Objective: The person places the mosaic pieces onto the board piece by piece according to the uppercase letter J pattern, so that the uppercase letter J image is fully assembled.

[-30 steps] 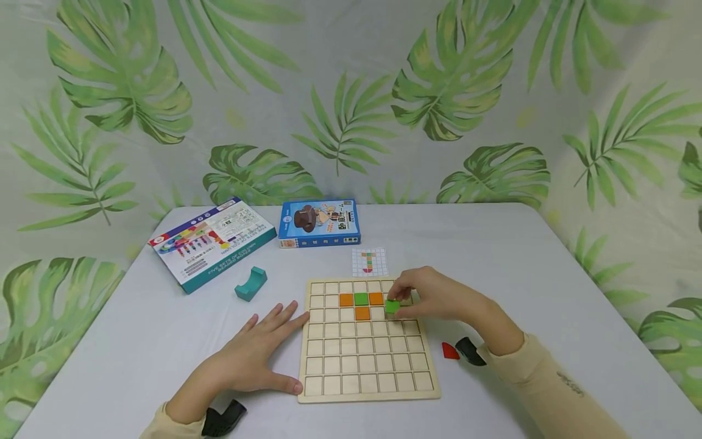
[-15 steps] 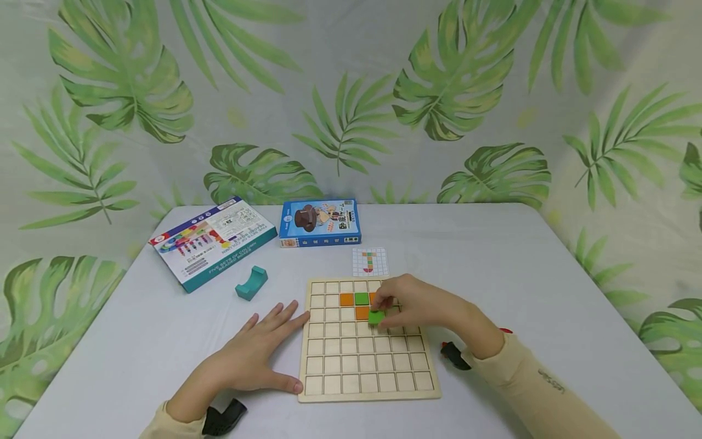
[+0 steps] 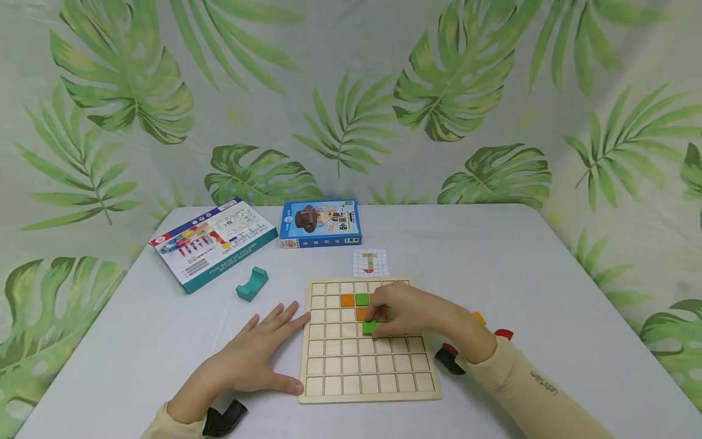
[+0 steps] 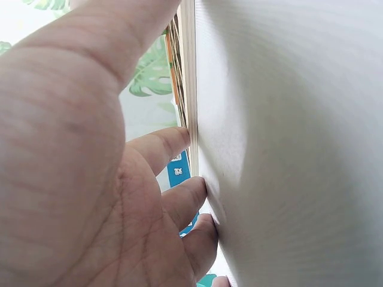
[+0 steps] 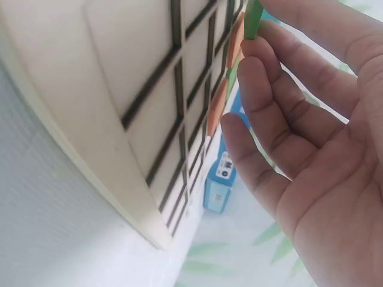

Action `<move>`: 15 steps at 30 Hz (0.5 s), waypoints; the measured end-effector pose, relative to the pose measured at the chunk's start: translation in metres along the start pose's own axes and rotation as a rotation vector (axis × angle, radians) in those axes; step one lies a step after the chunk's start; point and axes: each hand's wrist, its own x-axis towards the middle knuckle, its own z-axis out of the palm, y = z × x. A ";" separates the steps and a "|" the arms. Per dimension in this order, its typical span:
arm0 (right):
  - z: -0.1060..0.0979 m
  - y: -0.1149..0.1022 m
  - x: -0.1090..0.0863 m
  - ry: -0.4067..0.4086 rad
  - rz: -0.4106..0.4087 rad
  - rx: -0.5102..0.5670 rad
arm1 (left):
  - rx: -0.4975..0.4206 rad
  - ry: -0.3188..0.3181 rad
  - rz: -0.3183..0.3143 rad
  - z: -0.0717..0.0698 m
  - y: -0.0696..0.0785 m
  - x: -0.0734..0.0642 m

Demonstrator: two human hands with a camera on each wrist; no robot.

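Observation:
My right hand pinches a green square tile between thumb and fingers, close over the wooden grid board. In the right wrist view the green tile stands on edge at the fingertips. On the board lie an orange tile, a green tile beside it and an orange tile below; another orange one is mostly hidden by my right hand. My left hand lies with spread fingers at the board's left edge, thumb and index fingertip touching it. The left wrist view shows fingertips at the board's side.
A small pattern card lies behind the board. Farther back are a blue game box and a white and teal box, with a teal curved block nearer. Red and orange pieces lie beside my right forearm.
My right hand has carried the green tile left and toward me, from the board's right side to the cell area below the orange tile. The left hand has stayed in place.

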 end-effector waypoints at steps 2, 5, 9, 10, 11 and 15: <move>0.001 0.000 0.000 -0.004 -0.008 -0.002 | 0.003 -0.001 -0.004 0.001 0.000 0.000; 0.001 0.001 0.000 -0.007 -0.021 0.000 | 0.004 -0.003 -0.010 0.001 -0.001 0.002; 0.001 0.000 0.001 -0.003 -0.046 -0.021 | 0.005 -0.002 -0.009 0.001 -0.001 0.001; 0.002 0.000 0.002 -0.002 -0.050 -0.026 | 0.005 -0.002 -0.007 0.001 -0.001 0.001; 0.002 0.000 0.002 -0.002 -0.053 -0.033 | 0.006 -0.001 -0.005 0.000 0.000 0.001; 0.002 -0.001 0.003 -0.004 -0.056 -0.045 | 0.007 0.000 0.000 -0.001 0.001 0.000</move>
